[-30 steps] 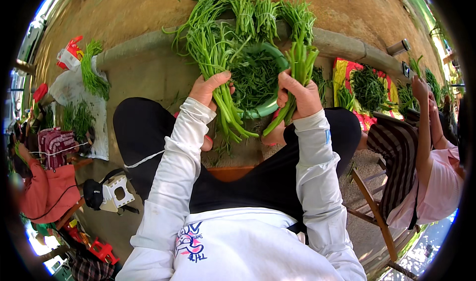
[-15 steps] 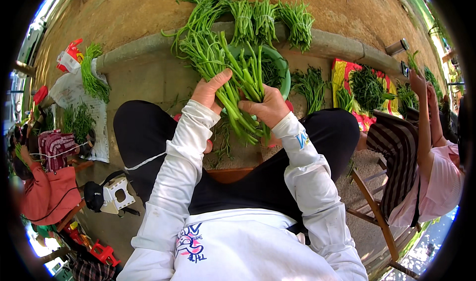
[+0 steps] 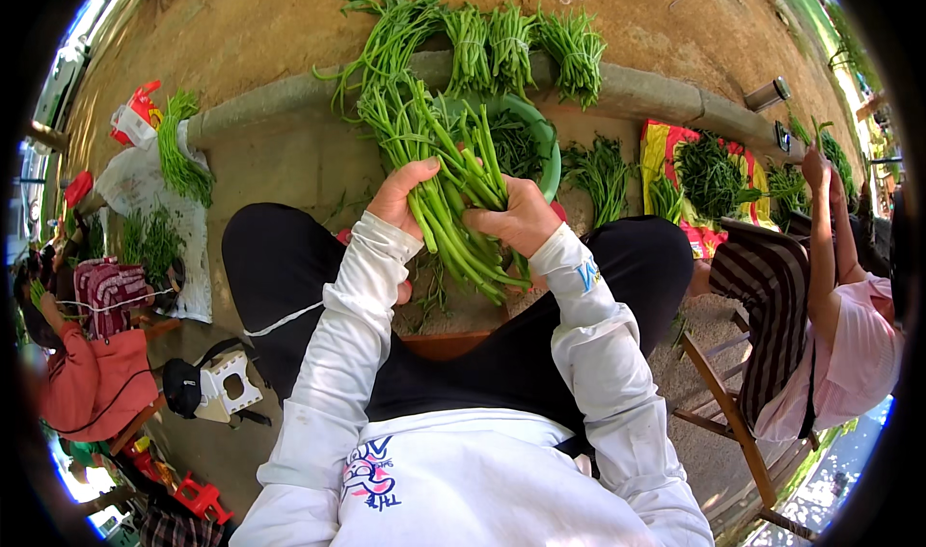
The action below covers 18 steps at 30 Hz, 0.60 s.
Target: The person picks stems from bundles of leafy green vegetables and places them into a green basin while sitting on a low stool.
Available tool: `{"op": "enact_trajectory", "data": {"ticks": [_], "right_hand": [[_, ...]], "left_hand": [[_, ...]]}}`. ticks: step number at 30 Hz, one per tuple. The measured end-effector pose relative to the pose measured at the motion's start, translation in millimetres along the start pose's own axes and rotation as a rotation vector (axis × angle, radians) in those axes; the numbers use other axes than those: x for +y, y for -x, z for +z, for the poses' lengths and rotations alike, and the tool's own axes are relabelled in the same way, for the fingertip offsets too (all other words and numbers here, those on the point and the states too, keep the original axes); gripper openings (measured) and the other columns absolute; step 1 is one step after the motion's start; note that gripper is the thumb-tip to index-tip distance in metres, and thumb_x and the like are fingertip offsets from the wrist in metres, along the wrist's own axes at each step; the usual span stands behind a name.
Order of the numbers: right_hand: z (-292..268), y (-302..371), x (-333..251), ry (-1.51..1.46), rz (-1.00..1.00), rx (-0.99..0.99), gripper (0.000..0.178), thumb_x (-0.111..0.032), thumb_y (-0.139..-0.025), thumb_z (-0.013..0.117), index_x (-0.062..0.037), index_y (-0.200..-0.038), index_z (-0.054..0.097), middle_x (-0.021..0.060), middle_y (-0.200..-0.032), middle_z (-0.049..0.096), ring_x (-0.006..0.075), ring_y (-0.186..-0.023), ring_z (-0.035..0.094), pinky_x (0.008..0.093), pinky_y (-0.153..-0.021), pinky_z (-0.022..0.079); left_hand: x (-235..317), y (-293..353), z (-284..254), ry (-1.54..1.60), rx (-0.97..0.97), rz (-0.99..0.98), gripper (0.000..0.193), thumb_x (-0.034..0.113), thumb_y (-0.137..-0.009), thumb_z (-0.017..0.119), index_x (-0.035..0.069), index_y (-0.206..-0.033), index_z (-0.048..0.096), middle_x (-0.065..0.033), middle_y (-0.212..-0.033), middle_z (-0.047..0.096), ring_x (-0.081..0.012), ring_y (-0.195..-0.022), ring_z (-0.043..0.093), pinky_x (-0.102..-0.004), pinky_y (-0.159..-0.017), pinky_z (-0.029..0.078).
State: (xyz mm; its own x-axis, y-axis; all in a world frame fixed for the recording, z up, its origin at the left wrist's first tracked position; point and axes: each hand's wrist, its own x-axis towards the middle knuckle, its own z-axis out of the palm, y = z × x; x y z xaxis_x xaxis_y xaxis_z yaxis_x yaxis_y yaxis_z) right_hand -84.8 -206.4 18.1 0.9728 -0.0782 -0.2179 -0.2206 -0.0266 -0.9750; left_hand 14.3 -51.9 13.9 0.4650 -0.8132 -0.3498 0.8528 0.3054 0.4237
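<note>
My left hand [image 3: 401, 197] is wrapped round one side of a thick bunch of water spinach [image 3: 447, 221], thumb on top. The leafy tops point away from me and the cut stems slant down between my knees. Closed on the other side is my right hand [image 3: 522, 219], its thumb pressed along the stems. Most of my fingers are hidden behind the stalks. Just beyond, partly covered by the bunch, sits a green basin [image 3: 550, 153] with loose greens in it.
Several tied bundles of greens [image 3: 511, 50] lie along the stone kerb [image 3: 666, 98]. Loose greens lie on a red and yellow sack [image 3: 654, 147] at right. A seated person [image 3: 834, 354] works there; another person [image 3: 101, 373] sits left, near a white sheet [image 3: 198, 277].
The stem ends have come slightly lower, toward my lap. My hands have shifted a little and stay closed on the bunch. The person at right has moved their hands slightly.
</note>
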Motion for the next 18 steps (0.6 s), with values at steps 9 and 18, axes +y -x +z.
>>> {"op": "enact_trajectory", "data": {"ticks": [9, 18], "right_hand": [[-26, 10, -24, -0.372, 0.222, 0.082, 0.023, -0.012, -0.075, 0.064, 0.0015, -0.094, 0.061, 0.0028, -0.068, 0.056, 0.0096, -0.046, 0.048, 0.0229, -0.04, 0.037], [-66, 28, -22, -1.004, -0.03, 0.092, 0.027, -0.016, -0.077, 0.061, -0.0022, -0.099, 0.054, 0.0075, -0.078, 0.054, 0.0138, -0.06, 0.05, 0.0236, -0.049, 0.041]], "left_hand": [[13, 10, -14, -0.536, 0.192, -0.063, 0.037, 0.016, -0.075, 0.063, -0.001, -0.106, 0.054, -0.011, -0.088, 0.062, -0.0142, -0.064, 0.059, -0.0266, -0.054, 0.05], [26, 3, -58, -0.443, 0.704, 0.32, 0.025, 0.016, -0.072, 0.07, 0.0, -0.084, 0.055, -0.0092, -0.067, 0.056, -0.0198, -0.053, 0.055, -0.0308, -0.049, 0.047]]}}
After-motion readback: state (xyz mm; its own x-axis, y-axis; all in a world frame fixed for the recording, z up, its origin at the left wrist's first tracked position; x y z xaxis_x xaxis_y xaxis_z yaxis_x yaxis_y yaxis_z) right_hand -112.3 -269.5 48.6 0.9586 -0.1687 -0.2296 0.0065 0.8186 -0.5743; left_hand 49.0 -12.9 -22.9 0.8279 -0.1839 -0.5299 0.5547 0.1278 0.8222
